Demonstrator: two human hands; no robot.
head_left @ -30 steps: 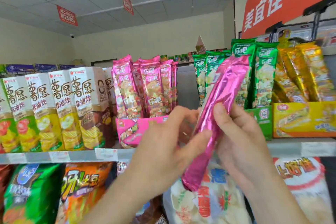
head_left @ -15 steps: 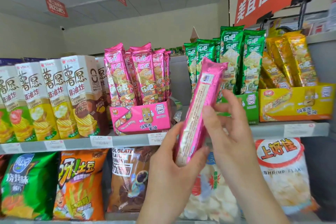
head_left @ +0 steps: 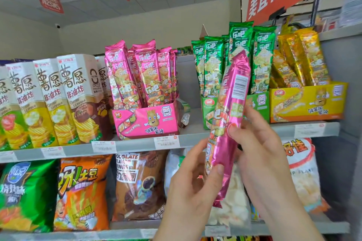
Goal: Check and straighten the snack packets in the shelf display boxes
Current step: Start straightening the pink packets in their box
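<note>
Pink foil packet (head_left: pixel 225 152) is held upright in mid-air in front of the shelf (head_left: pixel 137 146), top end tipped slightly right and overlapping the green packets (head_left: pixel 211 64). It is gripped by both hands. The lower part is pinched by the left hand (head_left: pixel 188 186), thumb on the near face, fingers (head_left: pixel 198 153) curled behind. The middle is clamped by the right hand (head_left: pixel 262 154), thumb pressed on the near face, fingers (head_left: pixel 252 119) wrapped behind.

Against the frame half a second ago, the packet has been rolled about its long axis. The long pale seam strip faced the camera then; a barcode panel and part of the printed front are shown now. The top end is seen further right, and the grip of both hands is kept.

Just left, more pink packets (head_left: pixel 137 76) are stood upright in the pink display box (head_left: pixel 147 121). The green display box (head_left: pixel 258 103) is partly hidden behind the held packet. The yellow display box (head_left: pixel 307 101) with leaning yellow packets (head_left: pixel 301 58) is set beside it on the right. Tall cartons (head_left: pixel 49 100) are lined up at far left. Large snack bags (head_left: pixel 82 191) are stocked on the shelf below.
</note>
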